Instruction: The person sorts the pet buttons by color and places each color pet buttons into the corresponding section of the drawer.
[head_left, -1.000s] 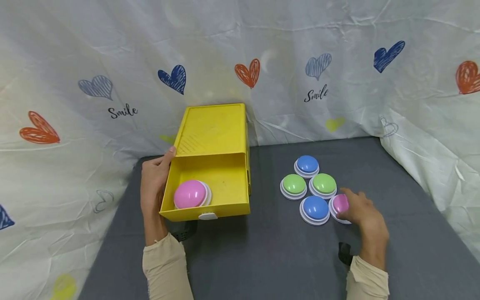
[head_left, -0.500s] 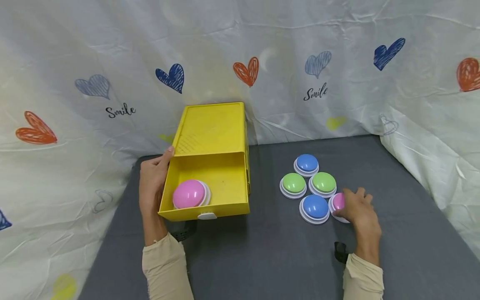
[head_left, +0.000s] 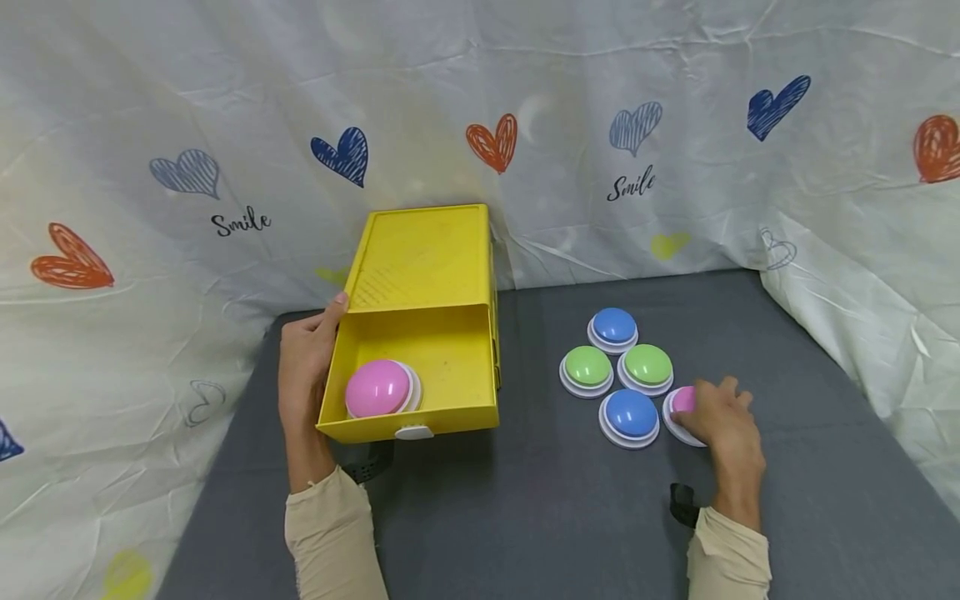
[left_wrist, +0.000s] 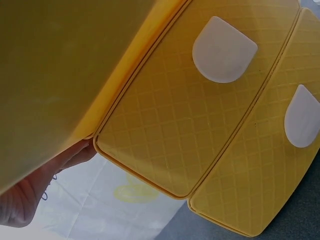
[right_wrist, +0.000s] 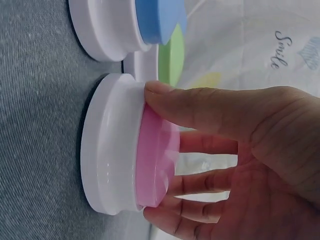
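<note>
Pink domed plastic button with a round white base (head_left: pixel 681 402): shifted slightly rightward; 0.5 s ago its base met the front blue domed button (head_left: pixel 631 417), and now a narrow gap shows. It seems to rest on the grey cloth-covered tabletop (head_left: pixel 570 517), not visibly lifted.
Right hand (head_left: pixel 729 425): fingers grasping the pink dome from 2 sides, thumb opposite fingertips; the grip looks secure, with this 1 button parted from its neighbours.
Pulled-out yellow plastic drawer (head_left: pixel 457 418): unmoved, with 1 second pink domed button (head_left: pixel 381 388) inside at its left.
Left hand (head_left: pixel 306 367): thumb at the top front corner of the yellow plastic drawer unit (head_left: pixel 423 258); the other fingers are hidden, so I cannot tell whether they grasp it.
Hard to see: the right hand covers part of the pink dome in the head view; the right wrist view cuts off the blue button.
</note>
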